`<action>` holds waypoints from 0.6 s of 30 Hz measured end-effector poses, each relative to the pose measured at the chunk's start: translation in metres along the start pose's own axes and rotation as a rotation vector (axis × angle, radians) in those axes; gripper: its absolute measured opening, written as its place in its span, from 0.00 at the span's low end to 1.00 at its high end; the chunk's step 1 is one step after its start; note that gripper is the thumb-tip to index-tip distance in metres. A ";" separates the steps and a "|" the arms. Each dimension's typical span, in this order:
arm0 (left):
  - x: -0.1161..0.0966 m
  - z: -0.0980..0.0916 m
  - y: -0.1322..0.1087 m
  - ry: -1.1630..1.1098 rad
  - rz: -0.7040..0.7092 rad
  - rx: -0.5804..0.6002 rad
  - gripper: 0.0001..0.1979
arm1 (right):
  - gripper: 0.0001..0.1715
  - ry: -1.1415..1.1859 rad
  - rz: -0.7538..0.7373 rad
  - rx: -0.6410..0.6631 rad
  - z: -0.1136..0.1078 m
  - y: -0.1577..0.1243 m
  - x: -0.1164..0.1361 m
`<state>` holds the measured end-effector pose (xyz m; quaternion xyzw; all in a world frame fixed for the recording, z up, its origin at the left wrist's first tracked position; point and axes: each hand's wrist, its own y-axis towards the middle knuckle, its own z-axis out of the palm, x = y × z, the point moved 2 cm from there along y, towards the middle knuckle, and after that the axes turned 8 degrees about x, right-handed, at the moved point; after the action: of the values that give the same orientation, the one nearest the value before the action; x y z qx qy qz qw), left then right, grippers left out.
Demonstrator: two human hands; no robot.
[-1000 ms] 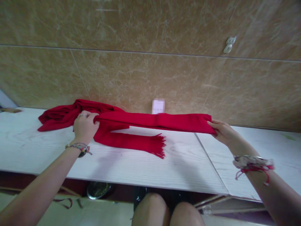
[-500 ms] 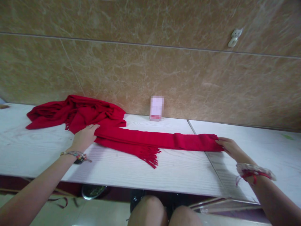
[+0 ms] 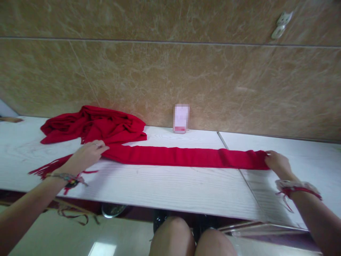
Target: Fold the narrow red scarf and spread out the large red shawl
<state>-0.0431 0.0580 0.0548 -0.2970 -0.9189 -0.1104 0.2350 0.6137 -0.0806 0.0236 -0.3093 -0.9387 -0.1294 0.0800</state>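
A red scarf (image 3: 176, 157) stretches in a long narrow folded band across the white wood-grain table. My left hand (image 3: 89, 153) grips the band's left end, its fingers closed on the cloth. At the far right end, my right hand (image 3: 278, 163) pinches the band's edge. Fringe (image 3: 50, 167) pokes out to the left, partly beneath my left wrist. Behind my left hand lies a rumpled heap of red cloth (image 3: 98, 124) against the wall; whether it joins the band is hidden by the hand.
A small blurred pink-and-white box (image 3: 181, 119) stands against the marbled wall. A white cat-shaped hook (image 3: 282, 25) sits on the wall at upper right. The white table (image 3: 170, 192) has a seam on its right side. Below its front edge shows a metal bowl (image 3: 113, 209).
The fringed end has swung from the middle of the table to the left, under my left wrist. My hands are farther apart, and the band lies straighter and longer between them.
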 end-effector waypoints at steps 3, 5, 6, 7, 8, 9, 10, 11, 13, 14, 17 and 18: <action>-0.014 0.022 -0.005 -0.001 0.126 0.100 0.20 | 0.23 -0.055 -0.243 -0.082 0.002 -0.014 0.033; -0.016 0.029 -0.008 -0.027 0.095 0.107 0.22 | 0.23 0.009 -0.599 -0.017 0.010 -0.028 0.061; -0.015 0.031 -0.009 -0.045 0.066 0.100 0.23 | 0.24 0.032 -0.725 0.041 0.015 -0.035 0.073; -0.013 0.034 -0.010 -0.065 0.041 0.093 0.24 | 0.25 0.044 -0.809 0.095 0.021 -0.041 0.081; -0.010 0.036 -0.012 -0.085 0.027 0.087 0.25 | 0.26 0.039 -0.859 0.151 0.028 -0.047 0.087; -0.008 0.039 -0.013 -0.104 0.023 0.085 0.26 | 0.27 0.020 -0.882 0.198 0.034 -0.051 0.089; -0.005 0.042 -0.014 -0.124 0.022 0.089 0.27 | 0.27 -0.007 -0.884 0.235 0.039 -0.054 0.089; -0.003 0.046 -0.016 -0.143 0.018 0.098 0.28 | 0.28 -0.039 -0.877 0.263 0.043 -0.056 0.086; -0.001 0.051 -0.018 -0.183 0.016 0.118 0.30 | 0.28 -0.094 -0.855 0.298 0.048 -0.058 0.074; -0.003 0.053 -0.018 -0.202 0.023 0.123 0.31 | 0.28 -0.112 -0.847 0.310 0.048 -0.058 0.066; -0.013 0.048 -0.014 -0.233 0.066 0.099 0.31 | 0.29 -0.145 -0.811 0.358 0.043 -0.053 0.038; -0.017 0.045 -0.011 -0.228 0.080 0.085 0.31 | 0.30 -0.154 -0.786 0.374 0.039 -0.050 0.028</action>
<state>-0.0538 0.0562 0.0064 -0.3340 -0.9309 -0.0273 0.1454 0.5583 -0.0919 -0.0171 0.0822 -0.9955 0.0456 0.0090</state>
